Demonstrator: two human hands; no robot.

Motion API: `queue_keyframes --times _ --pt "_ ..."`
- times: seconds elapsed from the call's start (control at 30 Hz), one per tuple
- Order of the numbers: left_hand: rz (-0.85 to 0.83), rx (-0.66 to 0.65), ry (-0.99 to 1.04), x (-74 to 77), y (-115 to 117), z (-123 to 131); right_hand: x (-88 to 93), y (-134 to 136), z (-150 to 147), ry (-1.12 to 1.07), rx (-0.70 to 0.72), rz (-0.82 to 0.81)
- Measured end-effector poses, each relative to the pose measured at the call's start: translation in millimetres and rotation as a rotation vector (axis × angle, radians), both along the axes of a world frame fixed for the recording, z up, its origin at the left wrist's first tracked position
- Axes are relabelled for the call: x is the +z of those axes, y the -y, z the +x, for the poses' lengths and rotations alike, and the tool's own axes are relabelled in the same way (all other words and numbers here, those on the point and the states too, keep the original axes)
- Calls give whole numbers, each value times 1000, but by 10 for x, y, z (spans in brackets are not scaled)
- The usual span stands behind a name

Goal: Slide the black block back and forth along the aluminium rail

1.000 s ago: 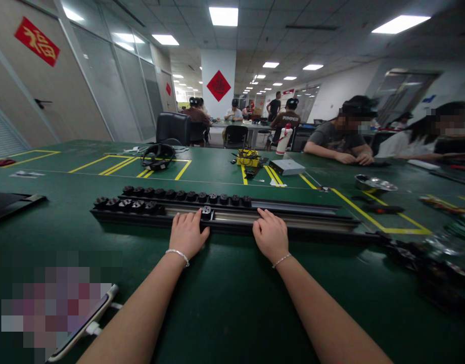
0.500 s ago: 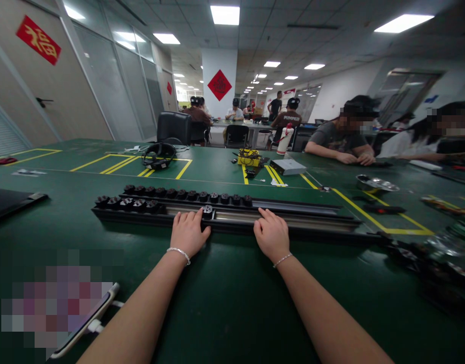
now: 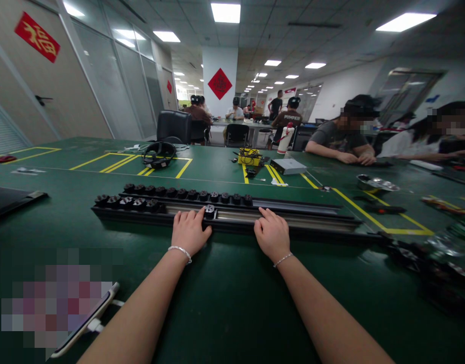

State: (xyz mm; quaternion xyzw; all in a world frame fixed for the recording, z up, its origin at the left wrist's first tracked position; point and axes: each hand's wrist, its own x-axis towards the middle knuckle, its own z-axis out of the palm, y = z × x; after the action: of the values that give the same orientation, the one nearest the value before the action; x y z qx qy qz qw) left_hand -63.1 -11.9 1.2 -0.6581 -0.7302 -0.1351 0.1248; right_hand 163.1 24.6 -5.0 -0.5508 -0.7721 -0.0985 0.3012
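A long black power track [image 3: 312,221] with a pale metallic channel lies across the green table in front of me. My left hand [image 3: 189,230] rests over its near edge, fingers stretched out. The index fingertip touches the left side of a single black socket module [image 3: 210,212] sitting in the channel. Farther right, my right hand [image 3: 272,233] holds the near edge of the same track, index finger extended over it and the other fingers curled. Several socket modules [image 3: 127,203] stand at the track's left end. Behind it lies a second track [image 3: 293,205] with a row of modules.
A phone [image 3: 86,321] with a plugged-in cable lies at lower left, a black flat object [image 3: 12,202] beyond it. Dark parts [image 3: 425,263] and a metal bowl [image 3: 376,183] are at right. Farther back are a headset [image 3: 158,154] and a silver box [image 3: 288,166]. People sit around.
My left hand has slid slightly right, and the single socket module has shifted right along the channel with it. My right hand stays in place on the track.
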Motion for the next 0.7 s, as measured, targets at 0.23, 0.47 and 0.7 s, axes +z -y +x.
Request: queue_keyframes --times 0.23,0.47,0.7 --pt "-7 1 0 2 -14 -4 4 5 1 14 -5 -3" --pt "18 -8 3 0 -14 -1 -9 -5 9 17 -7 2" --pt "-14 10 -12 21 -4 17 10 11 0 10 -7 3"
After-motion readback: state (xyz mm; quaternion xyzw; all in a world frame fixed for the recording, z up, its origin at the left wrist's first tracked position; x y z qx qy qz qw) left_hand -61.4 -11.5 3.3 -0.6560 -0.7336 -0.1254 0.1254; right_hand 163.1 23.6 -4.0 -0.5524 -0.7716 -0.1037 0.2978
